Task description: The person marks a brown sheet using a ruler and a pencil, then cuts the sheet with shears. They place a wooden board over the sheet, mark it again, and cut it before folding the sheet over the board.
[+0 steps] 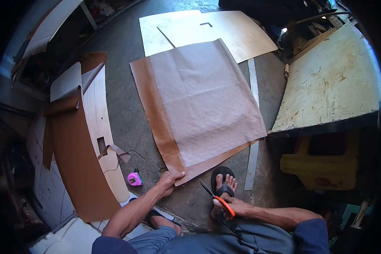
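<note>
Left hand (171,180) down on near corner of large brown faux-leather sheet (156,106), pale backing folded up on top. Fingers together, thumb clamping edge, pinning it flat to grey concrete floor (122,122). Right hand (235,207) wraps orange-handled scissors (218,198), fingers closed round loops, blades pointing at sheet's near edge, just short of it. Pink tape measure (134,179) beside left hand, handy. Long metal strip (253,127) lies along sheet's right side. Plywood panels (224,29) beyond, worn cream board (334,80) to right.

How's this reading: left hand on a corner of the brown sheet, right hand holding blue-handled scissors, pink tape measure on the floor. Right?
Not quite. The head view shows orange handles on the scissors, not blue. Rest holds: left hand on a corner of the brown sheet, right hand holding them, pink tape measure on the floor.
</note>
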The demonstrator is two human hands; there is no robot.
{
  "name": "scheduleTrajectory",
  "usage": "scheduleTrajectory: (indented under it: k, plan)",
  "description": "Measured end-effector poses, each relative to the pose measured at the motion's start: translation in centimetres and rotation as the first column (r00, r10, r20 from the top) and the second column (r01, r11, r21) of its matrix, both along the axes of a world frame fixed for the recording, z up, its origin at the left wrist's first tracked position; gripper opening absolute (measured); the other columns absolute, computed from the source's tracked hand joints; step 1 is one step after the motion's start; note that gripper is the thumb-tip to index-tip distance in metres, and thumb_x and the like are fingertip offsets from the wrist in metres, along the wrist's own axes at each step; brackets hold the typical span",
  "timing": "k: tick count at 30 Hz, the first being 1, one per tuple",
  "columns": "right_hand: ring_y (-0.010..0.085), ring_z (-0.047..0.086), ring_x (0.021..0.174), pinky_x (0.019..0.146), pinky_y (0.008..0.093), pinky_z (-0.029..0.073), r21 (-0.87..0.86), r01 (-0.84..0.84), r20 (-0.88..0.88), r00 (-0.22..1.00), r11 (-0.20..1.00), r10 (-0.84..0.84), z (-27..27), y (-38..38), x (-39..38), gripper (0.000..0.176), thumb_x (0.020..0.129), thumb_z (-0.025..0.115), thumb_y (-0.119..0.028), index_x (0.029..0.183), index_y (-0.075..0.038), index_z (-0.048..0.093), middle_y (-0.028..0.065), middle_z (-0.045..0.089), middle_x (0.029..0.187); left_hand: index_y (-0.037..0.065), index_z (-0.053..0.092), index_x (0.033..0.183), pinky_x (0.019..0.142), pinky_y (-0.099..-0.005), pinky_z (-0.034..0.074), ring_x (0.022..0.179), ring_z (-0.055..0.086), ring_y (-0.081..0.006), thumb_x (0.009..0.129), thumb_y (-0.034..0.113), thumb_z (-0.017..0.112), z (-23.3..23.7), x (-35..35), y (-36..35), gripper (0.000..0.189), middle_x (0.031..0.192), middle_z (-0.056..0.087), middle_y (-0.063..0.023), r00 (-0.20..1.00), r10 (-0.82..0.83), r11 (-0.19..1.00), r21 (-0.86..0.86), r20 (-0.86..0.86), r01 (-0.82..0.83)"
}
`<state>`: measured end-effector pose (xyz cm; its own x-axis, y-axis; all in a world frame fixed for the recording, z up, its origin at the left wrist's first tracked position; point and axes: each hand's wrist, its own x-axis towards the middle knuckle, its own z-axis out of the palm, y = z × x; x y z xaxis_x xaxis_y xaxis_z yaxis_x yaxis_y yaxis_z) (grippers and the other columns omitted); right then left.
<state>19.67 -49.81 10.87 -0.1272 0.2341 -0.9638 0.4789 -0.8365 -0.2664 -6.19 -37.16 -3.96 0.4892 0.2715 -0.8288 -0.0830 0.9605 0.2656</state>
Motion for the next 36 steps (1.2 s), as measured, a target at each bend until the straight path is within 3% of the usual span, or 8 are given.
scheduleTrajectory:
  k: [3, 5, 11, 13, 16, 23, 31, 36]
  plan:
    - [0.0203, 0.065, 0.068, 0.067, 0.0320, 0.053, -0.184, 0.065, -0.162, 0.982, 0.981, -0.095, -2.4, -0.9, -2.3, 0.081, 0.090, 0.041, -0.077, 0.104, 0.001, 0.059, 0.0106, 0.063, 0.074, -0.003, 0.060, 0.113, 0.064, -0.0324, 0.059, 0.079, 0.069, -0.0200, 0.090, 0.014, 0.072, 0.1, -0.4, -0.3, 0.031, 0.099, 0.069, -0.0113, 1.000, -0.023, 0.999, 0.029, -0.013, 0.023]
    - [0.0191, 0.064, 0.068, 0.066, 0.0310, 0.053, 0.038, 0.056, -0.043, 0.998, 0.998, -0.054, -5.0, -2.1, -3.3, 0.080, 0.090, 0.044, -0.076, 0.106, 0.001, 0.056, 0.0095, 0.062, 0.074, -0.003, 0.060, 0.114, 0.066, -0.0332, 0.058, 0.080, 0.069, -0.0201, 0.090, 0.013, 0.072, 0.2, -0.6, -0.3, 0.031, 0.100, 0.069, -0.0118, 0.998, -0.048, 0.999, 0.020, -0.028, 0.048]
    - [0.0172, 0.064, 0.064, 0.059, 0.0270, 0.052, 0.119, -0.030, 0.049, 0.998, 0.992, 0.025, -8.1, -0.4, -4.5, 0.071, 0.089, 0.052, -0.072, 0.102, -0.002, 0.053, 0.0036, 0.057, 0.068, -0.001, 0.061, 0.117, 0.073, -0.0337, 0.057, 0.086, 0.069, -0.0191, 0.088, 0.013, 0.073, 1.3, -0.2, 0.0, 0.034, 0.102, 0.069, -0.0096, 1.000, -0.008, 1.000, 0.030, -0.003, 0.008]
    - [0.0159, 0.063, 0.059, 0.055, 0.0259, 0.051, 0.057, 0.224, -0.060, 0.973, 0.973, -0.221, -8.2, -0.2, -5.5, 0.069, 0.088, 0.054, -0.072, 0.102, -0.004, 0.053, 0.0034, 0.057, 0.068, -0.002, 0.063, 0.112, 0.074, -0.0339, 0.057, 0.088, 0.069, -0.0190, 0.088, 0.012, 0.073, 1.6, -0.2, 0.2, 0.030, 0.100, 0.069, -0.0089, 1.000, -0.010, 1.000, 0.021, 0.001, 0.010]
    - [0.0142, 0.059, 0.054, 0.051, 0.0246, 0.048, 0.080, 0.249, -0.048, 0.968, 0.965, -0.246, -7.8, 0.4, -5.7, 0.067, 0.088, 0.054, -0.071, 0.101, -0.006, 0.053, 0.0034, 0.056, 0.067, -0.001, 0.065, 0.109, 0.076, -0.0336, 0.057, 0.089, 0.068, -0.0190, 0.087, 0.012, 0.073, 1.6, -0.3, 0.2, 0.027, 0.099, 0.070, -0.0078, 0.999, -0.037, 0.999, 0.004, -0.013, 0.037]
    - [0.0225, 0.064, 0.069, 0.065, 0.0325, 0.048, 0.286, -0.014, 0.072, 0.997, 0.958, -0.007, -5.7, 0.6, -5.3, 0.082, 0.086, 0.045, -0.080, 0.099, 0.000, 0.056, 0.0101, 0.061, 0.069, -0.001, 0.065, 0.110, 0.084, -0.0333, 0.055, 0.093, 0.067, -0.0192, 0.087, 0.013, 0.073, 1.0, -0.3, -0.1, 0.029, 0.102, 0.069, -0.0084, 0.999, 0.024, 0.999, 0.025, 0.028, -0.025]
    - [0.0251, 0.062, 0.072, 0.071, 0.0361, 0.046, 0.220, 0.201, -0.017, 0.979, 0.955, -0.202, -8.3, 1.6, -6.1, 0.077, 0.087, 0.048, -0.077, 0.095, -0.001, 0.058, 0.0121, 0.061, 0.072, -0.003, 0.063, 0.117, 0.091, -0.0369, 0.053, 0.103, 0.066, -0.0211, 0.087, 0.011, 0.072, 1.5, -0.3, -0.1, 0.035, 0.112, 0.069, -0.0110, 0.999, -0.001, 1.000, 0.024, 0.047, 0.000]
    - [0.0150, 0.056, 0.055, 0.055, 0.0292, 0.044, 0.403, 0.079, 0.038, 0.994, 0.912, -0.103, -9.1, 1.5, -5.8, 0.062, 0.091, 0.052, -0.069, 0.091, -0.007, 0.053, 0.0036, 0.055, 0.066, -0.003, 0.063, 0.117, 0.089, -0.0372, 0.054, 0.102, 0.067, -0.0212, 0.087, 0.012, 0.072, 1.6, -0.4, -0.2, 0.035, 0.111, 0.069, -0.0116, 0.999, 0.012, 0.999, 0.036, 0.032, -0.014]
